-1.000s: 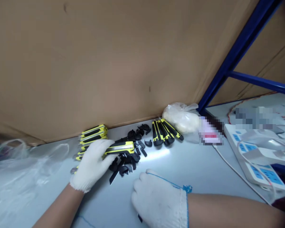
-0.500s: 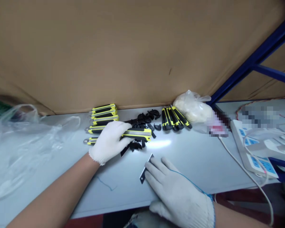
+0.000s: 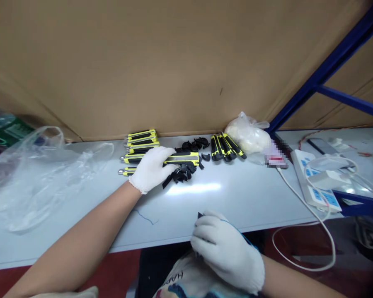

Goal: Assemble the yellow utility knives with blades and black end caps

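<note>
While the left hand point(image 3: 153, 169) grips a yellow-and-black cutter point(image 3: 187, 158) at the black parts point(image 3: 182, 175), the right hand point(image 3: 226, 251) curls around a dark blade point(image 3: 200, 215).
The left fingers close on the cutter, between the left knives point(image 3: 142, 142) and right knives point(image 3: 225, 148); the right fingers fold near the table point(image 3: 251, 203)'s front edge.

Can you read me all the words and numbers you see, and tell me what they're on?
"HAP", on the printed cloth over the lap; any letters after that are unclear.
Green item at the far left: white marks, too blurred to read.
Pink-and-red item by the white cable: blurred out.
No numbers are readable.
</note>
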Tool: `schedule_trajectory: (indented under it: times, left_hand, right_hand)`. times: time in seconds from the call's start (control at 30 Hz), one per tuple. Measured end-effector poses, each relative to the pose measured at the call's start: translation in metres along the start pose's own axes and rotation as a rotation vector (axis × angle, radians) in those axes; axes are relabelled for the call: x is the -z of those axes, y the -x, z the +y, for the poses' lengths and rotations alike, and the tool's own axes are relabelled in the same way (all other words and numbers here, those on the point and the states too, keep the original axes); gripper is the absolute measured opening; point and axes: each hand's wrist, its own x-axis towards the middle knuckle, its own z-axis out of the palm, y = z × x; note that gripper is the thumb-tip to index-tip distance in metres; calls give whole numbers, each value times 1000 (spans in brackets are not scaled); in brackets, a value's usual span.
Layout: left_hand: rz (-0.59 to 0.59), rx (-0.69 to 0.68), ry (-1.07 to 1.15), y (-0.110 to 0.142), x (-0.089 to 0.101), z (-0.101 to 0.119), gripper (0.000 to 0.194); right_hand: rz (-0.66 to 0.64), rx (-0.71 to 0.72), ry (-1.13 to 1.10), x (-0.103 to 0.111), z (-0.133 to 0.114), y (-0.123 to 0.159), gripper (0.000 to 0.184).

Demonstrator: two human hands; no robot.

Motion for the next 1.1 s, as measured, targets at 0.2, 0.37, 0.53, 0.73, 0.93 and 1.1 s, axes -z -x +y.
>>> schedule_trajectory:
  times: [0.2,0.37,0.53,0.73,0.93,1.1]
  left_hand:
    - [24,-28,-2,3,2,0,22]
    - [-15,-47,26,4,2,0,17]
    - [-35,-40,41,7,-2,-6,20]
    - [-54,49,119,7,-6,1,12]
    - [-65,123,120,6,-4,9,14]
    - [-2,138,130,8,-2,8,15]
  right_hand:
    - [465,-353,-296,78,55,-26,15]
    - [622,-517,-902,98,119,-89,22]
    - [615,-377,-1240,76,149,-101,21]
    - [658,-349,-1267,77,149,-88,9]
    - [686,-283,-1358,83,142,-87,12]
    - [639,-294,-1378,79,135,-82,16]
